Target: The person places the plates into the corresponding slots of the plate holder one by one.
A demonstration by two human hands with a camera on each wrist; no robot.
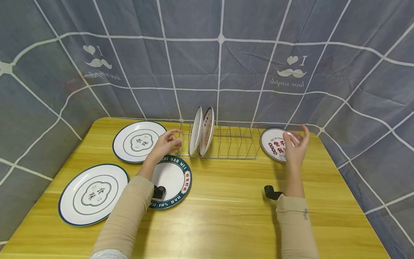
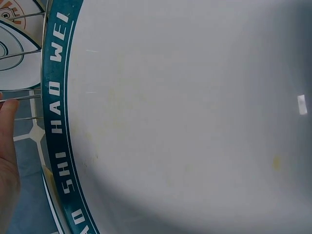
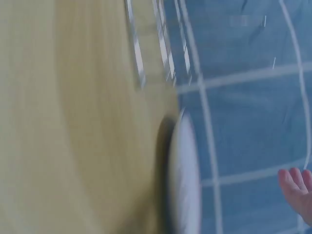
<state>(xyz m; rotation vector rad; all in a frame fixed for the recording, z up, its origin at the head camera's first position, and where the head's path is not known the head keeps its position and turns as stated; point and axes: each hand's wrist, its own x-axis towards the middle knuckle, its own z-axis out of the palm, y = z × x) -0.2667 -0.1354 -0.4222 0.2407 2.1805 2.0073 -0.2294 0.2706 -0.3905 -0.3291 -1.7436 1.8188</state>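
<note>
A wire dish rack (image 1: 226, 157) stands at the table's back with two plates upright in its left part: a white one (image 1: 195, 135) and a patterned one (image 1: 207, 133). My left hand (image 1: 165, 144) grips the rack's left end; its fingers partly show at the wires in the left wrist view. Under that forearm lies a green-rimmed plate (image 1: 168, 180). At the rack's right end is a small plate (image 1: 271, 144) with red characters. My right hand (image 1: 295, 147) is over its right side, fingers spread, holding nothing; the right wrist view shows the hand apart from the plate.
Two larger white plates with dark blue rims lie flat on the left, one behind (image 1: 124, 144) and one in front (image 1: 74, 201). A grey checked curtain (image 1: 245, 64) hangs right behind the wooden table (image 1: 226, 216) and along its sides.
</note>
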